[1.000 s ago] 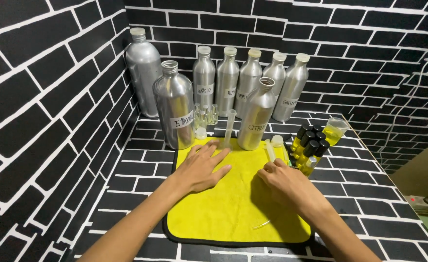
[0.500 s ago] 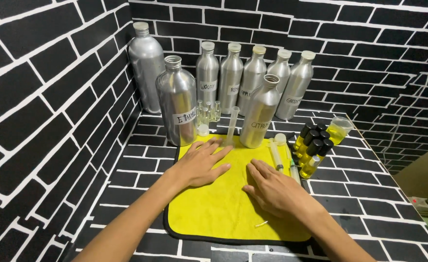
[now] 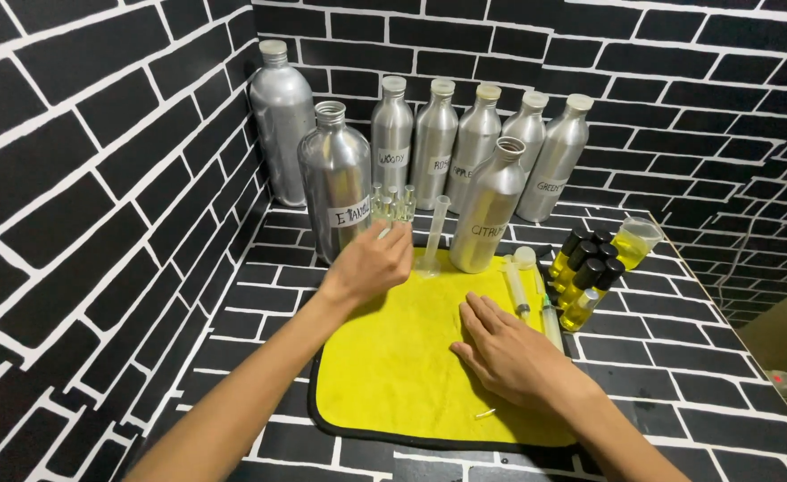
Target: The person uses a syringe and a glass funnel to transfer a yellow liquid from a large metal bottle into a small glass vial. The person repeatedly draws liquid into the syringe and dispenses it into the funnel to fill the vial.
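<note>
**Hands at work over a yellow cloth among aluminium bottles**

A person's left hand (image 3: 371, 266) hangs with loose, spread fingers over the far-left corner of the yellow cloth (image 3: 402, 357), empty, its fingertips just short of a cluster of small clear glass vials (image 3: 391, 203) standing beyond the cloth's far edge. The right hand (image 3: 505, 353) lies flat and unclenched on the cloth's right half, holding nothing. Seven aluminium bottles stand behind the cloth: five capped ones along the back wall, and two uncapped ones nearer, a large bottle (image 3: 336, 183) at far left and a slimmer bottle (image 3: 491, 210) at the far edge. Between those two rises a thin clear measuring cylinder (image 3: 435, 234). Two syringes (image 3: 529, 290) lie along the cloth's right edge, beside about six black-capped bottles (image 3: 582, 277) of yellow liquid; the count is uncertain where they overlap. A small beaker (image 3: 636, 241) of yellow liquid sits beyond them. Brick-patterned walls close in left and behind; the desk (image 3: 259, 303) lies open left of the cloth.
</note>
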